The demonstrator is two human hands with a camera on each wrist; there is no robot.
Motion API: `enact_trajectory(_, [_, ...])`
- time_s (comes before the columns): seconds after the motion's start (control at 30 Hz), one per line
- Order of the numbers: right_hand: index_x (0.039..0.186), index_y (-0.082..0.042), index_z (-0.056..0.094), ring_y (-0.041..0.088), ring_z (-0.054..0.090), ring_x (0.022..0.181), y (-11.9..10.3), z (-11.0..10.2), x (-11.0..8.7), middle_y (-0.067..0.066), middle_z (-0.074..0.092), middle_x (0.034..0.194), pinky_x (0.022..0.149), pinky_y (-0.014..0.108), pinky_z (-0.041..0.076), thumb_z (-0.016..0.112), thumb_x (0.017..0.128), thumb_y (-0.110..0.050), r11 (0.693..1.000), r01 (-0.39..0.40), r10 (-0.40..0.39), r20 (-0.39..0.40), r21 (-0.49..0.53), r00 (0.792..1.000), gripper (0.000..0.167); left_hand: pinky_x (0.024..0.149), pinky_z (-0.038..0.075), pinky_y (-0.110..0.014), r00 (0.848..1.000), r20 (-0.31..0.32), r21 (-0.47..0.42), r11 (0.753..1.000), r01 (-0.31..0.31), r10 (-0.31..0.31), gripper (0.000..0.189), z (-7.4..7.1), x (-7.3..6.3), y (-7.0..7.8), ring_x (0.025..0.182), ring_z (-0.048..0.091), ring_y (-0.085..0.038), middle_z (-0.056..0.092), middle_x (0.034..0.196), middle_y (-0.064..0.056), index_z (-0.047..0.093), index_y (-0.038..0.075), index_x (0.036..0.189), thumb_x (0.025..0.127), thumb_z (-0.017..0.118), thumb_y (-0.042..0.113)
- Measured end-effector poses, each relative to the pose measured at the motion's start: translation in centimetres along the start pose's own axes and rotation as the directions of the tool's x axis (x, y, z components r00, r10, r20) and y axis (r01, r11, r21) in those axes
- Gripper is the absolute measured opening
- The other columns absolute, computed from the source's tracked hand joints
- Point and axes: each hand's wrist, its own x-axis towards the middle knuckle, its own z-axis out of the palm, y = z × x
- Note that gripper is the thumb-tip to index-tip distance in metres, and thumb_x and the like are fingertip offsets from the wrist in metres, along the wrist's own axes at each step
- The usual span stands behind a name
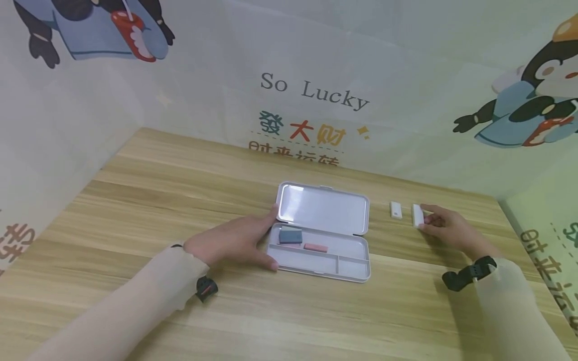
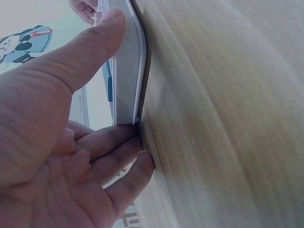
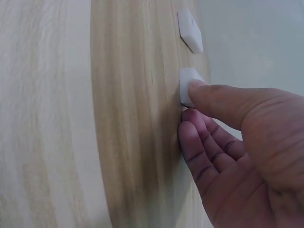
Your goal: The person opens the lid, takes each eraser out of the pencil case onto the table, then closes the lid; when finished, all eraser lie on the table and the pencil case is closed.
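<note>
An open white pencil case (image 1: 298, 259) lies on the table, its lid (image 1: 322, 208) folded back. Inside its back compartment are a blue-grey eraser (image 1: 290, 236) and a pink eraser (image 1: 315, 247). My left hand (image 1: 235, 240) rests at the case's left end, thumb (image 2: 102, 42) straight along the front corner, fingers spread toward the lid. Out to the right, my right hand (image 1: 451, 231) pinches a white eraser (image 1: 417, 215) by its right side between thumb and fingers. Another white eraser (image 1: 396, 210) lies just left of it.
The wood-grain table (image 1: 189, 180) runs back to a printed cloth wall (image 1: 406, 100) with cartoon figures and lettering. Similar cloth (image 1: 58, 125) closes off the left side, and more hangs at the right. A wrist camera (image 1: 457, 279) is strapped on my right arm.
</note>
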Motion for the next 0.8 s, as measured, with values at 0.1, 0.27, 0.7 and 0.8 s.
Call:
enact_trajectory(0.1, [0.153, 0.016, 0.036, 0.025, 0.063, 0.103, 0.1, 0.0, 0.0, 0.030, 0.064, 0.119, 0.075, 0.015, 0.046, 0.063, 0.105, -0.016, 1.000, 0.009, -0.009, 0.007, 0.007, 1.000, 0.064, 0.130, 0.033, -0.048, 1.000, 0.001, -0.003, 1.000, -0.001, 0.001, 0.126, -0.1, 0.0, 0.0, 0.156, 0.039, -0.032, 0.033, 0.171, -0.016, 0.004, 0.008, 0.169, 0.083, 0.088, 0.046])
enact_trajectory(0.27, [0.154, 0.016, 0.034, 0.032, 0.064, 0.107, 0.3, 0.1, 0.0, 0.031, 0.063, 0.120, 0.075, 0.016, 0.047, 0.062, 0.106, -0.016, 1.000, 0.008, -0.008, 0.013, 0.011, 1.000, 0.064, 0.130, 0.033, -0.048, 1.000, 0.003, -0.008, 1.000, -0.006, 0.006, 0.126, -0.1, 0.0, 0.0, 0.156, 0.039, -0.031, 0.033, 0.171, -0.016, 0.005, 0.007, 0.169, 0.082, 0.088, 0.045])
enact_trajectory(0.7, [0.152, 0.016, 0.038, 0.043, 0.067, 0.111, 0.1, 0.2, -0.7, 0.038, 0.064, 0.126, 0.087, 0.039, 0.060, 0.060, 0.107, -0.021, 1.000, -0.008, 0.007, -0.033, -0.016, 0.999, 0.062, 0.130, 0.033, -0.047, 1.000, -0.003, -0.027, 0.999, -0.028, 0.028, 0.124, 0.0, 0.0, -0.1, 0.156, 0.040, -0.029, 0.033, 0.172, -0.013, 0.007, 0.008, 0.169, 0.082, 0.089, 0.042])
enact_trajectory(0.8, [0.149, 0.017, 0.041, 0.056, 0.064, 0.116, -0.2, 0.3, -1.1, 0.042, 0.062, 0.128, 0.093, 0.058, 0.059, 0.057, 0.108, -0.021, 0.999, -0.014, 0.012, -0.060, -0.031, 0.998, 0.058, 0.130, 0.033, -0.046, 1.000, -0.002, -0.023, 1.000, -0.021, 0.021, 0.124, 0.0, 0.0, -0.2, 0.156, 0.040, -0.029, 0.033, 0.172, -0.012, 0.007, 0.009, 0.169, 0.082, 0.089, 0.042])
